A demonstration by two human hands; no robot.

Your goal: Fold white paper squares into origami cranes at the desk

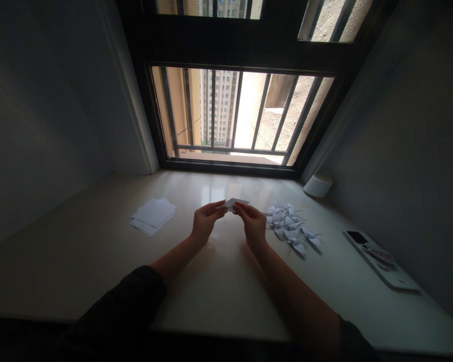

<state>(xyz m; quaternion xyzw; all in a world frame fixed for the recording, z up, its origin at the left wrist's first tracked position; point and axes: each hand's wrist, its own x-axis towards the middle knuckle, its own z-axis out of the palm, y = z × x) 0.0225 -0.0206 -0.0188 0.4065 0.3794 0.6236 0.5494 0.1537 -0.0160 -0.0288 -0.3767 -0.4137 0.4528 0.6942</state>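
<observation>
Both hands are raised over the middle of a pale table (98, 241), pinching one small folded white paper (234, 203) between them. My left hand (205, 221) grips its left end with fingertips closed. My right hand (253, 223) grips its right end the same way. A loose stack of white paper sheets (153, 215) lies to the left of my hands. A pile of several folded white paper cranes (291, 227) lies just right of my right hand.
A white round object (317, 185) stands at the back right corner. A phone with something on it (379, 257) lies near the right wall. A barred window (241, 115) is straight ahead; dark walls close both sides.
</observation>
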